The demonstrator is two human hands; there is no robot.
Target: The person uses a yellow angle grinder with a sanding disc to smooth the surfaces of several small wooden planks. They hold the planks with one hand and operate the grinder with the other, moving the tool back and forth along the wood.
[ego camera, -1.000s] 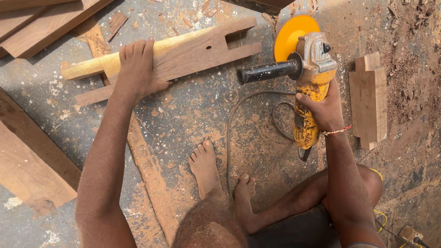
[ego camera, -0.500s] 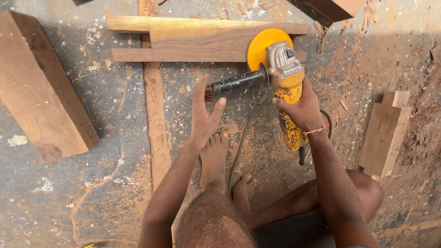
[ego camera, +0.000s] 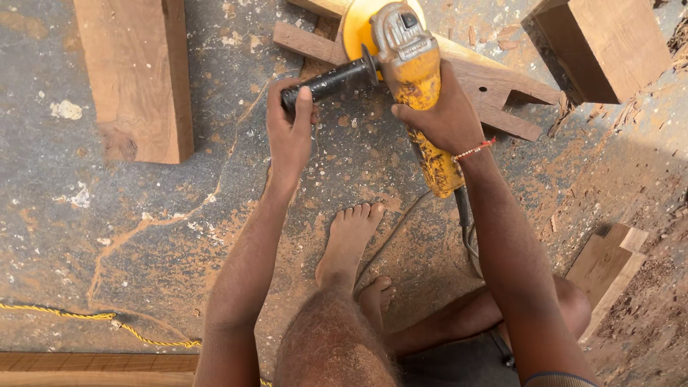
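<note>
A yellow angle grinder [ego camera: 417,79] with a yellow disc guard hangs over a notched wooden workpiece [ego camera: 494,86] lying on the concrete floor. My right hand [ego camera: 438,115] grips the grinder's yellow body. My left hand [ego camera: 290,129] is wrapped around the black side handle [ego camera: 331,80]. The grinder's cord [ego camera: 466,215] runs down past my right forearm. My bare feet [ego camera: 351,240] rest on the dusty floor below the tool.
A thick wooden block [ego camera: 140,72] lies at upper left, another block [ego camera: 609,43] at upper right, and a smaller wood piece [ego camera: 605,265] at right. A yellow rope [ego camera: 107,319] crosses the floor at lower left. Sawdust covers the floor.
My left hand left the workpiece and took hold of the grinder's side handle. The grinder has moved up over the workpiece, and the view has shifted.
</note>
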